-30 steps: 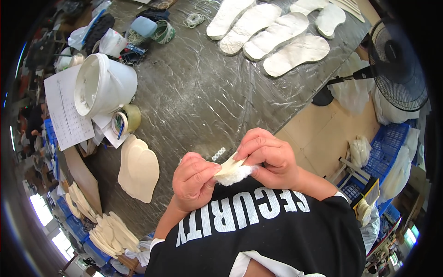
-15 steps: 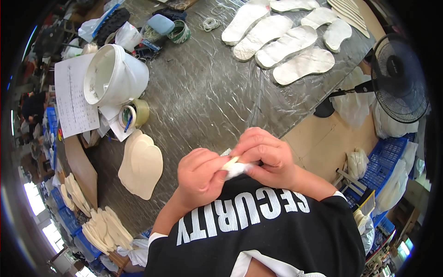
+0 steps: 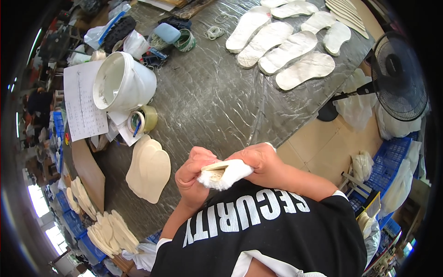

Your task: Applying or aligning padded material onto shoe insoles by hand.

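The head view shows both hands raised close to the chest, above the near edge of the table (image 3: 217,101). The left hand (image 3: 194,177) is curled shut around the lower end of a fleecy white insole (image 3: 225,173), thumb pressed to its tan backing. The right hand (image 3: 260,161) pinches the upper end, fingers folded over the fleece. The insole is bent between them and touches nothing else.

The likeliest trouble is the piece slipping: the fleece looks soft and the grips are only on its two ends, so a twist or a loosened pinch could drop it onto the person's lap or the floor, since it hangs near the table edge. Bending it harder might crease the backing or peel the fleece from it. A tan stack (image 3: 148,168) of flat pieces lies just left of the hands, and an elbow swing could scatter it. The bucket (image 3: 122,85), tape roll (image 3: 143,121) and white soles (image 3: 286,46) sit well clear.
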The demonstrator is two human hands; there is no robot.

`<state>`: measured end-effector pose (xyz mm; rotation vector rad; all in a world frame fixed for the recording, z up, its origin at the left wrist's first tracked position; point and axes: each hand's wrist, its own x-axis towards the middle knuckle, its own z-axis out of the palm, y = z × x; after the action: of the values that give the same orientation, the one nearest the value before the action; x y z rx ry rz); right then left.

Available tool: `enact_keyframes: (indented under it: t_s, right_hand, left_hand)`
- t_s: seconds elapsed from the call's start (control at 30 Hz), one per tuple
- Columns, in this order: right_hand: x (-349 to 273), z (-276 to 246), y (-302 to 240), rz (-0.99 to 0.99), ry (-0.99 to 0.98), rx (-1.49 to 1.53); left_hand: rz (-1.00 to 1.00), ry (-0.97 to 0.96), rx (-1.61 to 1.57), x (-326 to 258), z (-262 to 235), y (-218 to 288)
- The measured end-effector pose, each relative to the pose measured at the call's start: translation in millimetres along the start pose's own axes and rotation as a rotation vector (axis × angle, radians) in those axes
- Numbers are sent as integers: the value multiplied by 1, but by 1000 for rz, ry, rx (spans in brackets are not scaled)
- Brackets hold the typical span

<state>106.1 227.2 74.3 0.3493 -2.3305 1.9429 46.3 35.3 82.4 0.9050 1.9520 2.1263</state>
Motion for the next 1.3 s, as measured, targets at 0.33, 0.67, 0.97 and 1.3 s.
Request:
enact_keyframes:
  t_s: [0.33,0.67,0.97,1.3]
  right_hand:
    - [-1,1,0,-238,107,-211]
    - [1,2,-5,-134,154,-402]
    - [0,1,-13,235,-65,-68]
    - [-7,0,-2,-5,-46,-118]
  left_hand:
    - [293,-301,593,24,-17,56]
    - [251,-356,904,32,-4,71]
    - [77,-250,382,26,-17,28]
    - [14,-290,331,15,-25,34]
